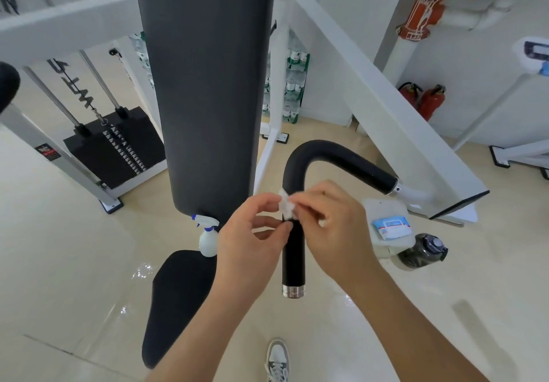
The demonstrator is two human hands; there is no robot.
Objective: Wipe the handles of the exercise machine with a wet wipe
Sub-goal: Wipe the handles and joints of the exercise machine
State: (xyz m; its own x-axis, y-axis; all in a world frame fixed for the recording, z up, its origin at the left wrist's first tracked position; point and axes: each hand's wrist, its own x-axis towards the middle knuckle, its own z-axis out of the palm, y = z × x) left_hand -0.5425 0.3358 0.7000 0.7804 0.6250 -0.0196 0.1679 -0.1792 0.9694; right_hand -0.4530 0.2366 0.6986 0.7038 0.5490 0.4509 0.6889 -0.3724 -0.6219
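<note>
Two bare forearms are seen rising from the bottom edge, with the left hand (252,233) and the right hand (332,227) held close together in front of the handle (294,260). The wet wipe (286,206), a small crumpled white piece, is held between the two hands at the front of the handle, just below its bend. Its right edge is pinched by the right hand's fingertips. Its left edge is nipped by the left hand's curled forefinger and thumb. Whether the wipe is touching the foam cannot be told.

The handle's long lower run is seen upright in the frame, its free end closed by a chrome cap (293,290) that points down. Above the hands the black foam is bent over to the right and carried down-right to a white frame arm (416,193).

A middle stretch of the handle is hidden behind the fingers, and much of the wipe is covered by them. Left of the handle a tall dark back pad (208,84) is cut off at the top. A spray bottle (208,239) is stood at the pad's foot, above the seat (175,301). Right of the handle a blue-and-white wipe pack (393,227) is laid beside a dark bottle (424,251), and its print is too small to read. Below the handle a shoe (277,358) is cut off by the frame.
</note>
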